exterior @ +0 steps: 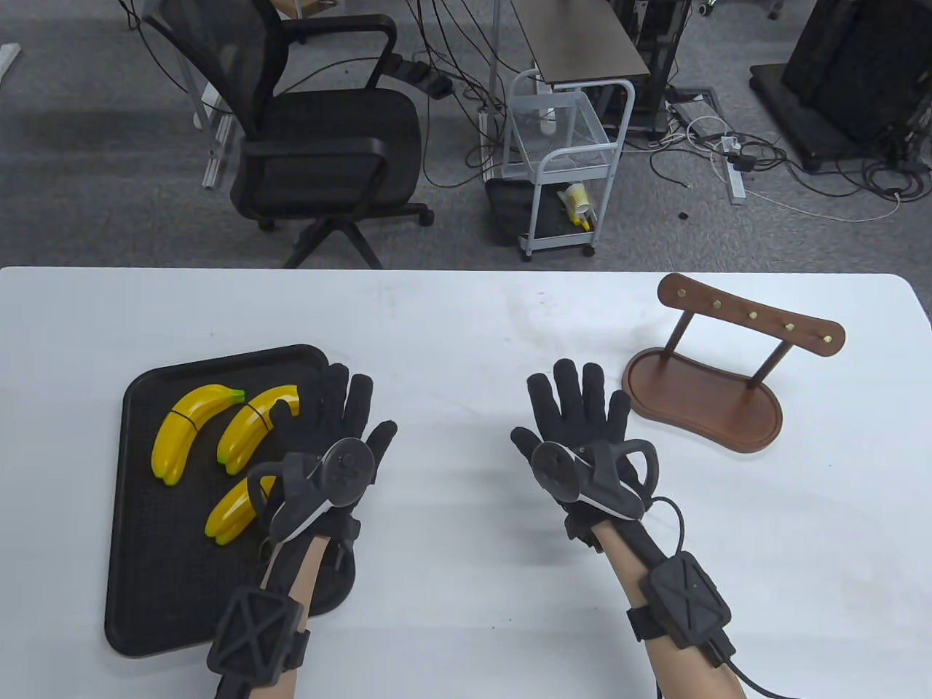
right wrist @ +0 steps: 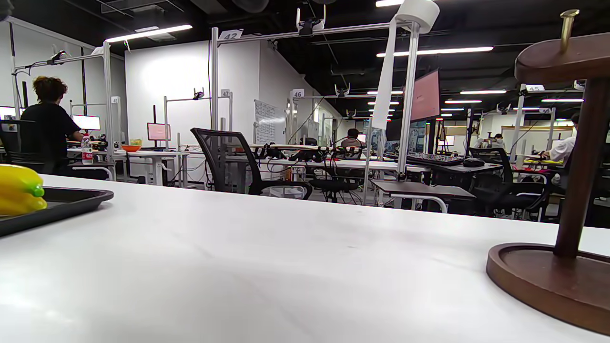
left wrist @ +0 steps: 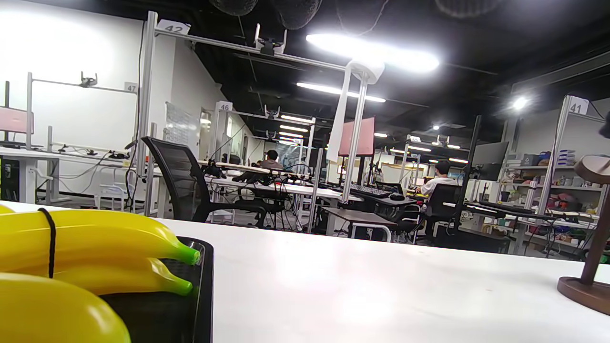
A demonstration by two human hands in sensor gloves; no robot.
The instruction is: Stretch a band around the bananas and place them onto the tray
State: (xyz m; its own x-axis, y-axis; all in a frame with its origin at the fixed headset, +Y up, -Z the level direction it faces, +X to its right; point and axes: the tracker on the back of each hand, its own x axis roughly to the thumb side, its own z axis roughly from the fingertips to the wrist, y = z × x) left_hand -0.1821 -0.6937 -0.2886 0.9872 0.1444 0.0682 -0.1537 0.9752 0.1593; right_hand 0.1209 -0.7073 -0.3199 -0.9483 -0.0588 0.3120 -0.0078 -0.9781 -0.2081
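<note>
Three bunches of yellow bananas lie on the black tray (exterior: 138, 510) at the table's left: one bunch (exterior: 191, 429) at upper left with a thin black band around it, a second (exterior: 251, 429) beside it, also banded, and a third (exterior: 231, 511) lower down, partly hidden by my left hand (exterior: 342, 422). My left hand lies flat with straight fingers over the tray's right edge and holds nothing. My right hand (exterior: 582, 415) rests flat and spread on the bare table at centre right. In the left wrist view the banded bananas (left wrist: 90, 240) sit close on the tray (left wrist: 205, 286).
A brown wooden hook stand (exterior: 717, 393) stands on the table right of my right hand, and shows in the right wrist view as the stand (right wrist: 562, 267). Behind the table's far edge are a black office chair (exterior: 320, 145) and a small white cart (exterior: 564, 167).
</note>
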